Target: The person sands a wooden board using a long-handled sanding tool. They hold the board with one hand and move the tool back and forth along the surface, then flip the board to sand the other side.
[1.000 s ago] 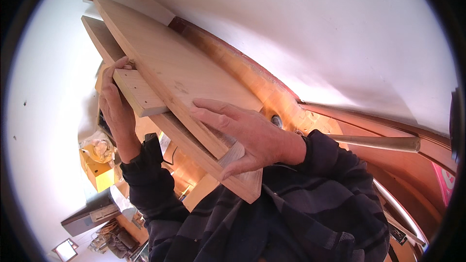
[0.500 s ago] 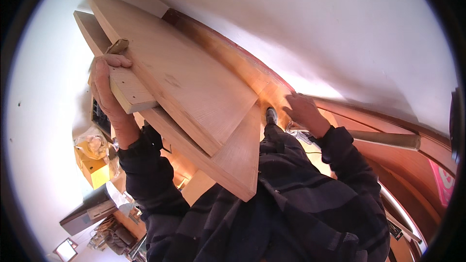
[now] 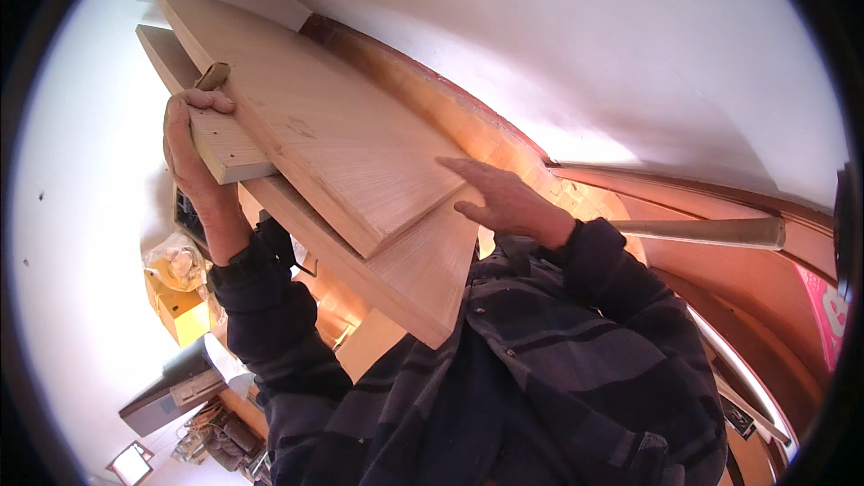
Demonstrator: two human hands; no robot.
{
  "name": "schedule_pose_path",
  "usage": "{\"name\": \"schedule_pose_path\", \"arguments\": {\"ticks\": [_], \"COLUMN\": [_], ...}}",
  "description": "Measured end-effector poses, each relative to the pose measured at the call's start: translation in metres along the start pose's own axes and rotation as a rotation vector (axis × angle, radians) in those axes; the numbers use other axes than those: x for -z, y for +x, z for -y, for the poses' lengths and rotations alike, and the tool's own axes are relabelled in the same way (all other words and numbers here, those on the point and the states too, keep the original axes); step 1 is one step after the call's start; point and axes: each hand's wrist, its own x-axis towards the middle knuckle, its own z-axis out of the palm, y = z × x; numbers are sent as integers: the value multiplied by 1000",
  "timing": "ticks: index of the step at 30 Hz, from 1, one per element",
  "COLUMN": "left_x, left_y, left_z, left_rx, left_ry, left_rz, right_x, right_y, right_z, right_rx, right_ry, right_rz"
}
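Observation:
Two long pale wooden boards, the upper overlapping the lower, slant across the middle of the view. My left hand grips a short wooden block with small holes, lodged at the left edge between the boards; its fingers curl over the block beside the upper board. Just above those fingers a small, rough piece of wood sticks out. At the upper board's right edge, my right hand is open, fingers spread, its fingertips at or on the edge; whether they press on it I cannot tell.
A white wall with a reddish skirting runs along the right. A long pole lies near reddish panels at the right. A yellow box, plastic bags and heaped clutter are at the lower left.
My right hand left the boards' near end, dropped away rightward, and has now come back to the upper board's right edge. My left hand and the boards have shifted a little up and left in view.

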Motion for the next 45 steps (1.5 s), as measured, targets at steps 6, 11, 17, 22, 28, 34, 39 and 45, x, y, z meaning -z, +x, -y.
{"name": "schedule_pose_path", "arguments": {"ticks": [6,11,17,22,28,34,39,45], "left_x": [-6,-13,-20,-22,-19,-25,-32,-30], "left_y": [-7,-13,-26,-25,-24,-28,-38,-39], "left_z": [-7,-12,-15,-16,-11,-15,-20,-21], "left_rx": [2,-7,-51,12,7,-23,12,-4], "left_ry": [132,85,185,64,30,80,57,74], "left_rz": [-87,-107,-123,-117,-114,-128,-151,-139], "right_x": [-28,-37,-22,8,11,11,16,15], "right_y": [14,6,13,-29,-163,-222,-220,-287], "right_z": [8,7,6,-54,-163,-193,-208,-238], "right_rx": [-166,-93,-92,-335,-591,-622,-899,-1342], "right_ry": [-74,-43,-68,-280,-1093,-1367,-1085,-622], "right_rz": [201,100,160,215,336,598,792,531]}}
